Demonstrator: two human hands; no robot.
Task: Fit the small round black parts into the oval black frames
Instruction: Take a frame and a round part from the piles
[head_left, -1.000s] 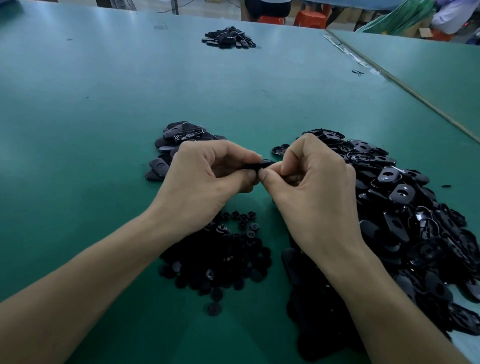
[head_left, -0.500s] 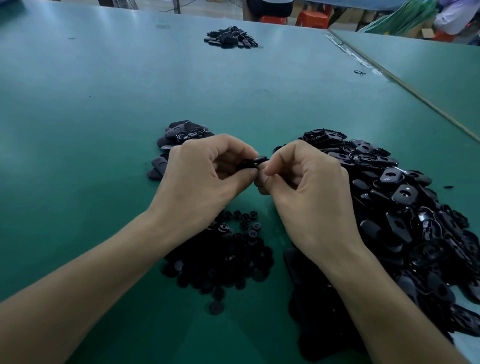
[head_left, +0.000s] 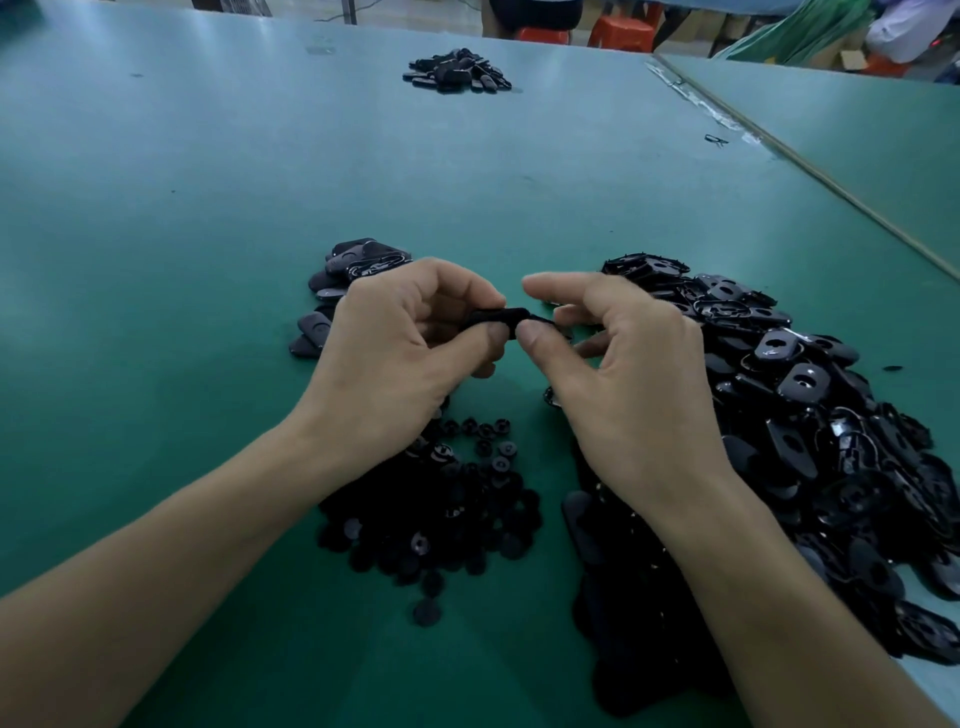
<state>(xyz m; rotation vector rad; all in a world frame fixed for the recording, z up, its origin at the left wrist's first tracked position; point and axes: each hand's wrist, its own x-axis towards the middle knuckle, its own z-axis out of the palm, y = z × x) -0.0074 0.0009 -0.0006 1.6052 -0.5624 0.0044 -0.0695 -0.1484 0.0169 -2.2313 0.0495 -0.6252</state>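
The left hand (head_left: 400, 358), fingers curled, pinches one oval black frame (head_left: 497, 318) between thumb and forefinger, holding it above the table with its long axis running left to right. The right hand (head_left: 639, 395) meets it from the other side: the thumb tip (head_left: 531, 333) rests against the frame's right end and the index finger (head_left: 545, 287) is raised above the frame, apart from it. Whether the remaining right fingers close on the frame from behind cannot be told, nor whether a round part sits in it.

Directly beneath the two wrists lies a loose heap of small round black parts (head_left: 447, 514), one of them lying apart at its near edge (head_left: 427, 612). To the right, touching the right forearm's side of the scene, spreads a large pile of oval frames (head_left: 810, 415). Just beyond the left hand sits a smaller cluster of oval pieces (head_left: 337, 291). All rest on the green table (head_left: 182, 218).

Near the far edge is another small pile (head_left: 457, 73). A second green table (head_left: 857, 135) adjoins on the right, and orange stools (head_left: 621, 31) stand beyond.
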